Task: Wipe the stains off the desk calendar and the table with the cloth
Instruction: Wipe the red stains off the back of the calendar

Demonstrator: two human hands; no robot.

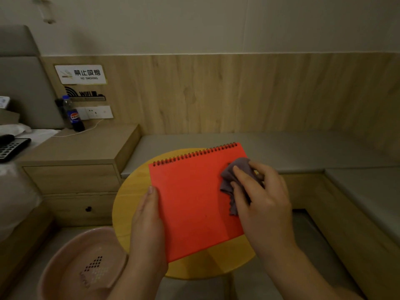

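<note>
Fingers of right hand [259, 198] clamp crumpled cloth [232, 178] on smooth red calendar [194, 202].

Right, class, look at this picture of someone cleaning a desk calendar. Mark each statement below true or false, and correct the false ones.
1. The right hand presses a purple-grey cloth on the red desk calendar. True.
2. The calendar's spiral binding is on the edge nearest the person. False: it runs along the far edge.
3. The left hand steadies the calendar's left edge. True.
4. The calendar lies on a square white table. False: it lies on a round yellow table.
5. A pink basin sits at the lower left. True.
6. The soda bottle stands on the yellow table. False: it stands on the wooden cabinet by the wall.
</note>
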